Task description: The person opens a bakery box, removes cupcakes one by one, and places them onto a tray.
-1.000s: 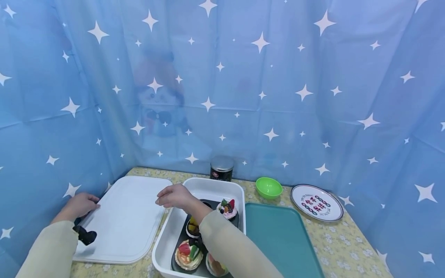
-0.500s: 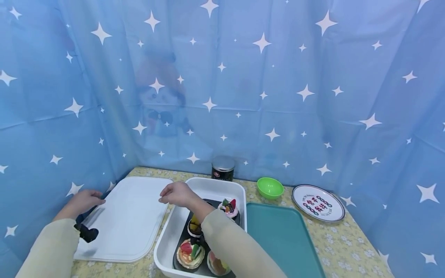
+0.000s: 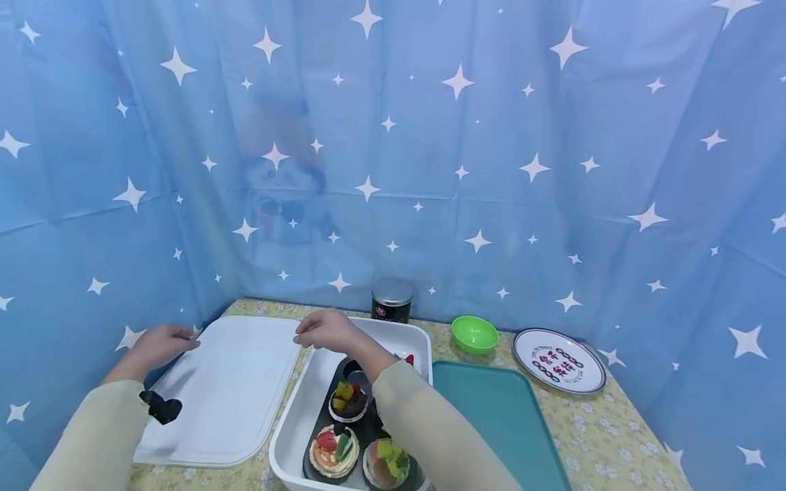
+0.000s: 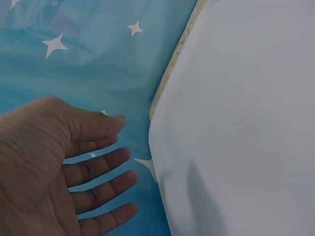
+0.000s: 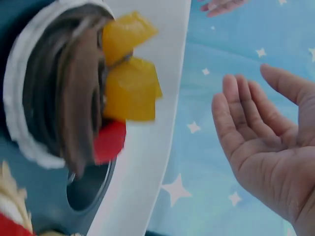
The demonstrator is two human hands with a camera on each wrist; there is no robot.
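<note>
My left hand [image 3: 161, 348] hovers by the left edge of a white flat tray [image 3: 227, 392] with rounded corners. Its fingers [image 4: 106, 164] are spread and slightly bent in the left wrist view, with nothing between them. Over a deep white bin [image 3: 287, 426] is my right hand [image 3: 334, 331], holding nothing; the right wrist view shows its palm [image 5: 266, 157] with relaxed fingers. Inside the bin lies a dark muffin pan [image 3: 364, 431]. It bears a chocolate cupcake [image 3: 348, 402] with yellow pieces, a strawberry-topped cupcake [image 3: 333, 453] and a fruit-topped cupcake [image 3: 385, 465]. My right sleeve hides part of the pan.
Right of the bin lies a teal tray [image 3: 491, 423]. Behind stand a dark tin [image 3: 391, 303] with a silver lid and a green bowl [image 3: 475, 334]. A white oval plate [image 3: 559, 361] sits at the far right. A starry blue curtain [image 3: 393, 157] surrounds the table.
Both hands have risen and shifted a little to the right. The left has come off the white tray's edge. The chocolate cupcake shows more; the pink one is now mostly behind my right arm.
</note>
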